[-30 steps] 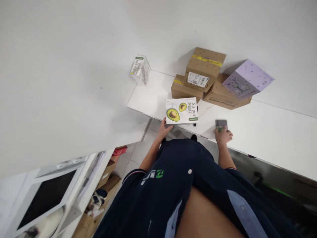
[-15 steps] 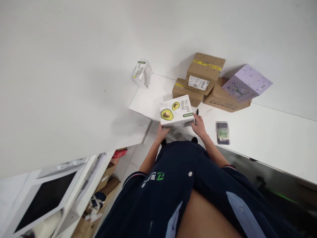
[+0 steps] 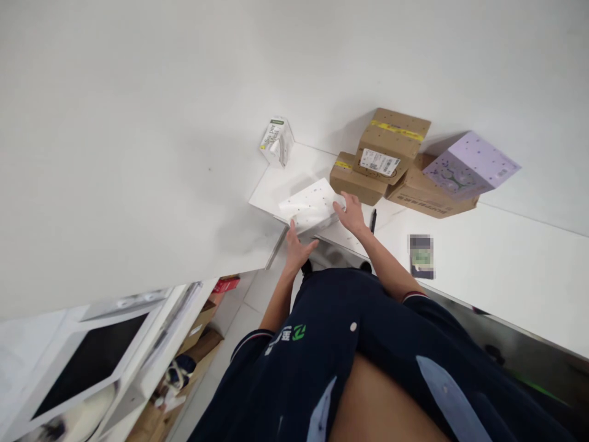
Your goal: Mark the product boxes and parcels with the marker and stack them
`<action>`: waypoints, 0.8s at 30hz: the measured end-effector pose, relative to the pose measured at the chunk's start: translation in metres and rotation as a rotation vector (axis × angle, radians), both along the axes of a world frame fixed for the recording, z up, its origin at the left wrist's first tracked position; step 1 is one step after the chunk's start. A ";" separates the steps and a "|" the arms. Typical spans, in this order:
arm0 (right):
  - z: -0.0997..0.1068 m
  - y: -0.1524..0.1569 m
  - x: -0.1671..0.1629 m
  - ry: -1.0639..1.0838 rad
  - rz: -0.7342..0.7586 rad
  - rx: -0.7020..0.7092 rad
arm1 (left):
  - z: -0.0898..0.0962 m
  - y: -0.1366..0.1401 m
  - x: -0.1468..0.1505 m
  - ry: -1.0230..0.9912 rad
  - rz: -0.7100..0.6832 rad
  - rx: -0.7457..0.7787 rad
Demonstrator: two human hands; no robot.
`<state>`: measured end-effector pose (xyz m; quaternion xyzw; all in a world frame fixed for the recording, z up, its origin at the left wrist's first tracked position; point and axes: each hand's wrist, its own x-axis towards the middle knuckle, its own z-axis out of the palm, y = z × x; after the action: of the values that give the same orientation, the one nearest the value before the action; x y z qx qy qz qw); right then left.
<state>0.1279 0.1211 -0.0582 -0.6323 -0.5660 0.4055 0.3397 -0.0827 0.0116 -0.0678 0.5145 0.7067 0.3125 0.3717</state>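
A white carton box (image 3: 309, 204) lies near the front edge of the table corner, a pale face with small dark specks upward. At its near left edge is my left hand (image 3: 299, 250), with thumb and fingers spread and a fingertip against the box. My right hand (image 3: 350, 215) has its bent fingers at the box's right end, gripping it there. The fingers' far sides are hidden. A black pen (image 3: 373, 221) lies on the table just right of my right wrist.
A white "Super Meal" box (image 3: 277, 142) stands at the back left. Behind my right hand are a stacked brown carton (image 3: 391, 144), a lower carton (image 3: 354, 184), another brown carton (image 3: 432, 199) and a lilac box (image 3: 473, 162). A blurred-out phone-like item (image 3: 421, 256) lies on the white table (image 3: 519, 270).
The box has turned over, so its avocado picture no longer shows, and it has shifted left. My right hand has moved left and away from the pen. My left hand's fingers have spread.
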 end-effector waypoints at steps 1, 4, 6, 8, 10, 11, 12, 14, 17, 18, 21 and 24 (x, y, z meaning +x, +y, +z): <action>-0.002 -0.001 0.000 -0.075 -0.014 -0.059 | 0.001 -0.001 0.001 0.032 -0.041 -0.032; -0.009 0.000 -0.002 -0.049 -0.007 -0.204 | 0.003 0.000 0.001 0.121 -0.084 -0.108; -0.013 0.006 -0.008 0.141 -0.001 -0.210 | 0.005 0.005 0.000 0.222 -0.082 -0.134; -0.018 0.012 -0.016 0.340 -0.016 -0.201 | 0.005 0.013 -0.002 0.304 -0.075 -0.133; -0.022 0.014 -0.022 0.467 -0.043 -0.213 | 0.004 0.025 -0.002 0.341 -0.068 -0.113; -0.024 0.013 -0.024 0.501 -0.050 -0.224 | 0.003 0.033 -0.002 0.350 -0.068 -0.100; -0.026 0.009 -0.024 0.523 -0.049 -0.238 | 0.001 0.042 -0.002 0.357 -0.071 -0.089; -0.031 -0.006 -0.019 0.553 -0.033 -0.285 | -0.001 0.064 -0.004 0.383 -0.071 -0.077; -0.039 -0.039 -0.001 0.594 -0.059 -0.395 | -0.002 0.102 -0.013 0.450 -0.028 -0.095; -0.042 -0.052 0.007 0.614 -0.097 -0.435 | -0.001 0.115 -0.018 0.470 -0.017 -0.092; -0.049 -0.087 0.035 0.669 -0.251 -0.546 | 0.003 0.148 -0.032 0.523 -0.024 -0.085; -0.055 -0.115 0.060 0.681 -0.402 -0.599 | 0.006 0.170 -0.039 0.582 -0.038 -0.099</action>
<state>0.1877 0.0064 -0.1129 -0.6304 -0.1485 0.6604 0.3801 -0.1212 0.1817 -0.0615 0.5767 0.7883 0.1102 0.1839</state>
